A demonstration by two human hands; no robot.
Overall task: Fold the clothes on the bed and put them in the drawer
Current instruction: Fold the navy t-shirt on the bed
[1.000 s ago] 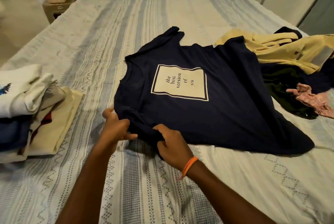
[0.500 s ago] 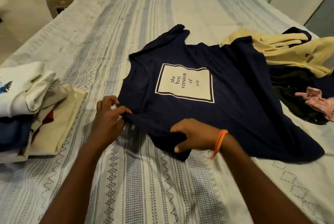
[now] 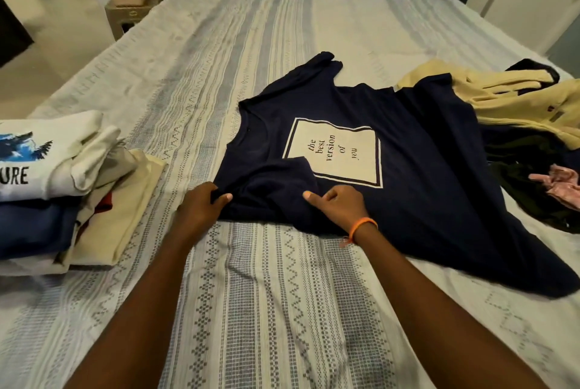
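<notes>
While my left hand (image 3: 201, 203) and right hand (image 3: 340, 205) pinch its folded sleeve, the navy T-shirt (image 3: 423, 175) lies flat, the folded pile (image 3: 62, 184) at nine o'clock.

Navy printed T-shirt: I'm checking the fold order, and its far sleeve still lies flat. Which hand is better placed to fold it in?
Probably the right hand: it rests on the navy printed T-shirt, nearer the far sleeve. The left hand grips the near edge, holding the folded-in sleeve.

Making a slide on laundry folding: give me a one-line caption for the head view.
Both hands, left hand and right hand, fold a sleeve of the navy T-shirt inward on the bed.
</notes>
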